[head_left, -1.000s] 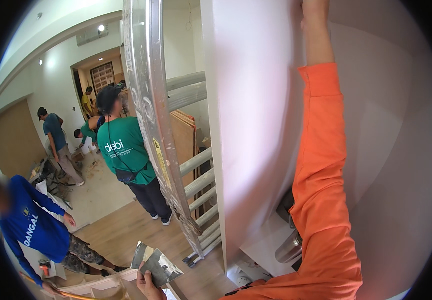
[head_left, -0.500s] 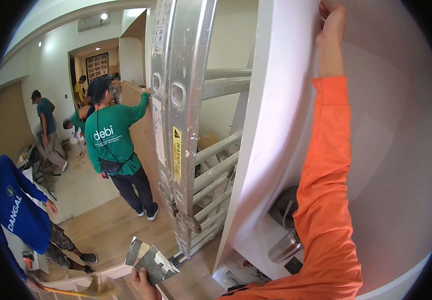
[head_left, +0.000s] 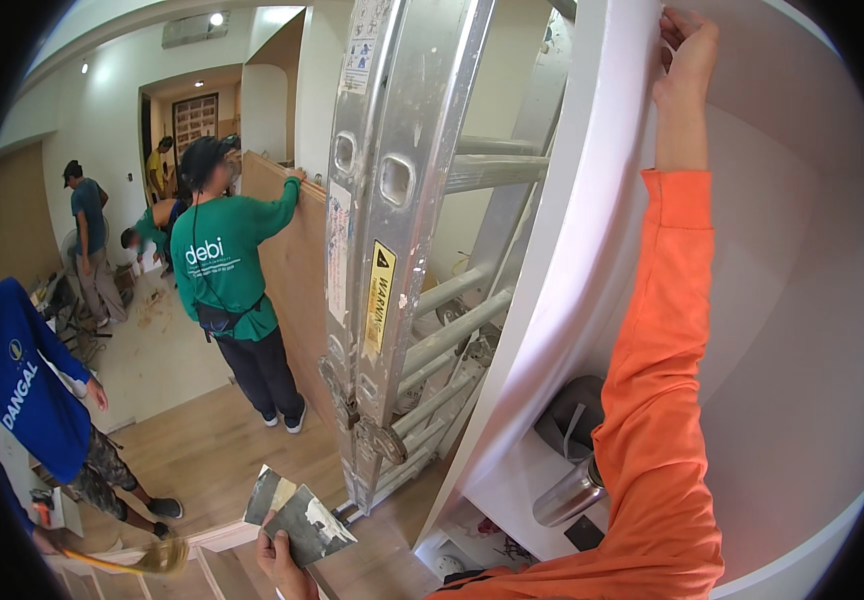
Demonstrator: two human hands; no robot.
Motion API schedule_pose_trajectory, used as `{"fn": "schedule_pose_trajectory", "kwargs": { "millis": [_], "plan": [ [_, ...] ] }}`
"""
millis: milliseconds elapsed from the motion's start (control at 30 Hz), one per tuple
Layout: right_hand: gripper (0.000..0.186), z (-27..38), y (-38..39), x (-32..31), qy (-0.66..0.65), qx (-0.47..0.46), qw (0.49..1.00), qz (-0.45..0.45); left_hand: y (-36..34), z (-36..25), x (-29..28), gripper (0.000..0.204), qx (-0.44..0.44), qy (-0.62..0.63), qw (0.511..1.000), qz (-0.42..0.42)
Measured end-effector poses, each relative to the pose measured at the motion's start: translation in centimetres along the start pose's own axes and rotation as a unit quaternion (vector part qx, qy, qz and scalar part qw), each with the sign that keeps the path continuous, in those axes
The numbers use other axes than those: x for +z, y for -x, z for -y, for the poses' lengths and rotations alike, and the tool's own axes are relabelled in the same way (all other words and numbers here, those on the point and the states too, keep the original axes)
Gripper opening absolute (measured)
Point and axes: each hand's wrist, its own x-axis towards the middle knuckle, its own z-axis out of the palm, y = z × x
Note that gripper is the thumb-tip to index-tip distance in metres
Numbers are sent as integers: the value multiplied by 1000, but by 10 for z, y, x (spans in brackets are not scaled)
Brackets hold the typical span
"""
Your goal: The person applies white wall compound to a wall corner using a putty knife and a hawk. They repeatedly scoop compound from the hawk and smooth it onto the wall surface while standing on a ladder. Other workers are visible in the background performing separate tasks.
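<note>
My left hand (head_left: 282,568), low in the middle, is closed on two flat putty knives. The front putty knife (head_left: 314,528) has a grey blade smeared with white putty; behind it, fanned to the left, is a second putty knife (head_left: 265,492). High at the right, my right hand (head_left: 690,55) reaches up in an orange sleeve to the inner side of a white upright panel (head_left: 607,190). Its fingers are curled and pressed together by the panel; whatever they grip, if anything, is hidden or too small to make out.
An aluminium ladder (head_left: 392,130) stands just left of the panel. Below my right arm, a metal flask (head_left: 564,498) and dark cap (head_left: 564,418) rest on a white shelf. A person in green (head_left: 222,270) holds a wooden board (head_left: 287,260); a person in blue (head_left: 37,390) holds a brush (head_left: 160,558) near stairs.
The view has shifted slightly, so the ladder and panel sit further right. The person in blue's brush has moved. Both my hands keep much the same pose.
</note>
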Motion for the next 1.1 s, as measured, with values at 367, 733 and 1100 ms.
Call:
{"fn": "schedule_pose_trajectory", "kwargs": {
  "millis": [367, 733, 1100],
  "plan": [
    [55, 26, 9, 12, 22, 42, 999, -23, 2, -6, -6, 41, 15, 3, 1000, -7],
    [59, 44, 31, 28, 6, 38, 999, -14, 4, -15, -12, 40, 20, 5, 1000, -17],
    [56, 57, 39, 40, 6, 88, 996, -35, 5, -20, -9, 40, 27, 7, 1000, -14]
  ]
}}
